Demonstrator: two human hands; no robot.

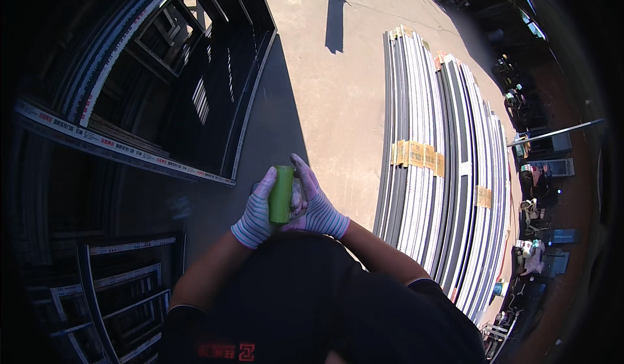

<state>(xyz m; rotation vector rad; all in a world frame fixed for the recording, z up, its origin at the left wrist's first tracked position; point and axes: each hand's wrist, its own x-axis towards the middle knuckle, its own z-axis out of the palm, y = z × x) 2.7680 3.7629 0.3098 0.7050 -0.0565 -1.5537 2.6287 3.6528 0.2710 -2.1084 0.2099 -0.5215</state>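
A smooth green cylinder (pixel 281 195), perhaps a roll of tape or film, stands nearly upright in front of my body. My left hand (pixel 255 211), in a white glove with blue-grey stripes, is closed around it, thumb along its left side. My right hand (pixel 318 205) wears a matching glove and is cupped close by on the right. Its thumb stretches up, apart from the cylinder. Pale glove fingers show between the cylinder and the right palm; whose fingertips they are is hard to make out.
Dark metal frames (pixel 224 175) with printed protective film stand on the left, and smaller frames (pixel 133 244) at lower left. Long bundled profiles (pixel 416 195) with brown wrapping lie on the concrete floor (pixel 338 104) to the right. Parked two-wheelers (pixel 530 214) line the far right.
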